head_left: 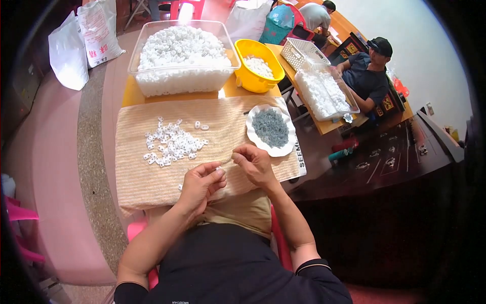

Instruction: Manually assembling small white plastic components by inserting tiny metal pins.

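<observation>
My left hand [199,186] pinches a small white plastic piece [218,168] between thumb and fingertips, above the near part of a striped beige towel [136,185]. Just right of it, my right hand [257,167] has thumb and forefinger pressed together; whatever may be between them is too small to make out. A loose pile of similar white plastic pieces [174,143] with holes lies on the towel, beyond and left of my hands. Beyond my right hand stands a white wavy-rimmed dish [250,133] holding a heap of small dark grey parts [271,127].
A clear plastic bin [147,83] full of white pieces and a yellow tub [248,83] stand at the table's far end. To the right, a person [367,76] sits by another full bin [324,96] and a white basket [304,53]. White sacks [96,35] stand far left.
</observation>
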The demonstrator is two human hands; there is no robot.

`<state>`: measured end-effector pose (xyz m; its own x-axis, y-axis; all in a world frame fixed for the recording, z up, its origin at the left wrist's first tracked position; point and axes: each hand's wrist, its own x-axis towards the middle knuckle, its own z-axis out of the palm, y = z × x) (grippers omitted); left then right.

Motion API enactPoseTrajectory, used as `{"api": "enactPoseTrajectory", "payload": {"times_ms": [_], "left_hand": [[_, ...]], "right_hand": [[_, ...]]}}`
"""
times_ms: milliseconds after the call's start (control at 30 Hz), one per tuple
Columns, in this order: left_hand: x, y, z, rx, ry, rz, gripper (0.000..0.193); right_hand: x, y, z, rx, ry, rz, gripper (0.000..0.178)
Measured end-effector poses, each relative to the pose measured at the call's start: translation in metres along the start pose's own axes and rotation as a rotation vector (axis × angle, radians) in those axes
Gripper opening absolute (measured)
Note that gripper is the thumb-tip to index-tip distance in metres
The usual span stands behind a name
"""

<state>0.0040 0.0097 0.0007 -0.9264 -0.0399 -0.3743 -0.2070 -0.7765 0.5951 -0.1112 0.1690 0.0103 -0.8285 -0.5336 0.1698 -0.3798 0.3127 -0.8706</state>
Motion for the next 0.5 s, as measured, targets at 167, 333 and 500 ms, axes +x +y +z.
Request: {"api": "enactPoseTrajectory", "payload": {"times_ms": [167, 333, 500], "left_hand": [[0.004, -0.004, -0.005, -0.039, -0.012, -0.012, 0.021], [0.004, -0.003, -0.004, -0.048, -0.05, 0.0, 0.017], [0.005, -0.005, -0.004, -0.065, -0.034, 0.012, 0.016]], "right_hand": [[-0.006, -0.003, 0.013, 0.337, -0.187, 0.116, 0.011], [-0.009, -0.003, 0.018, 0.55, -0.211, 0.204, 0.014], [-0.011, 0.0, 0.017, 0.587, -0.226, 0.225, 0.014]]}}
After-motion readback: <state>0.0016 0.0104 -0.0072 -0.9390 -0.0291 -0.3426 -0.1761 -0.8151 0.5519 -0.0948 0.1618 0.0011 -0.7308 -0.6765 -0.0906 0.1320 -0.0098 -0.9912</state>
